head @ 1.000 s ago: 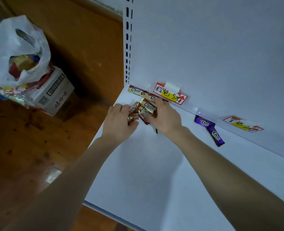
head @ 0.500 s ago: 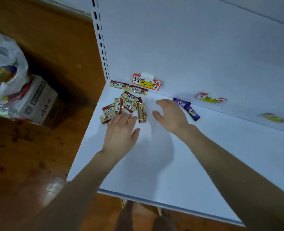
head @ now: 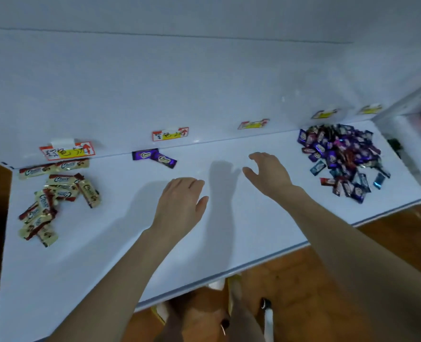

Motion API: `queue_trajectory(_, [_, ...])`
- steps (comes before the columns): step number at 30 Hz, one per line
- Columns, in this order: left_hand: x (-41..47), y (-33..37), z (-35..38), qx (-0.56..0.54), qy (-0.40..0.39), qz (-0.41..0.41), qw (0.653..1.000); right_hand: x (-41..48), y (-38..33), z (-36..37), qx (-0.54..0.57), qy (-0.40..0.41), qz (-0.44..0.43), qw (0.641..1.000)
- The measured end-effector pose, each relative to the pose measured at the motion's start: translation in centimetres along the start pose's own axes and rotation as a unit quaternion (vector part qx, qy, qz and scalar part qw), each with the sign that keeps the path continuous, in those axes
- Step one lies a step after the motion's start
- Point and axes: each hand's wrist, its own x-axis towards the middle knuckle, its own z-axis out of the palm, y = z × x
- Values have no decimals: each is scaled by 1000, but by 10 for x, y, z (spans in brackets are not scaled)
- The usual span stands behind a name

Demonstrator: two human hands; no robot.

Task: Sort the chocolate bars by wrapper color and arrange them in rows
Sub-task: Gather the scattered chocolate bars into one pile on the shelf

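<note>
Left hand [head: 179,206] and right hand [head: 270,175]: fingers loose and spread, holding nothing, both over bare mid-shelf [head: 229,243]. Gold-and-brown bars [head: 56,193] printed "Choco": loose heap at far left under a red-and-yellow handwritten tag [head: 67,150]; two purple "Choco" bars [head: 153,157] against the back wall below a second tag [head: 170,134], writing unreadable. Mixed unsorted pile [head: 342,159], mostly purple and blue, at far right by the shelf's end; front edge and middle stretch open.
</note>
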Motion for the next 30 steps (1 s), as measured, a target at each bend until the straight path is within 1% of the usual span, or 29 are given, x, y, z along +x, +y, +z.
queue_trajectory(5, [36, 66, 29, -14, -12, 39, 999, -11, 77, -21, 31, 24, 34, 999])
queue_trajectory(9, [67, 125, 61, -13, -29, 63, 998, -11, 154, -31, 61, 34, 56, 996])
queue_trajectory(15, [118, 220, 122, -31, -57, 53, 996, -6, 275, -52, 103, 48, 63, 992])
queue_trajectory(19, [149, 272, 147, -44, -81, 49, 994, -4, 339, -64, 110, 46, 81, 990])
queue_trajectory(25, [188, 311, 175, -27, -111, 57, 992, 3, 400, -72, 123, 57, 98, 986])
queue_trajectory(28, [203, 325, 190, -49, -111, 61, 991, 7, 425, -77, 112, 64, 118, 985])
queue_trajectory(30, [215, 336, 200, -63, -133, 45, 988, 10, 443, -78, 108, 70, 136, 982])
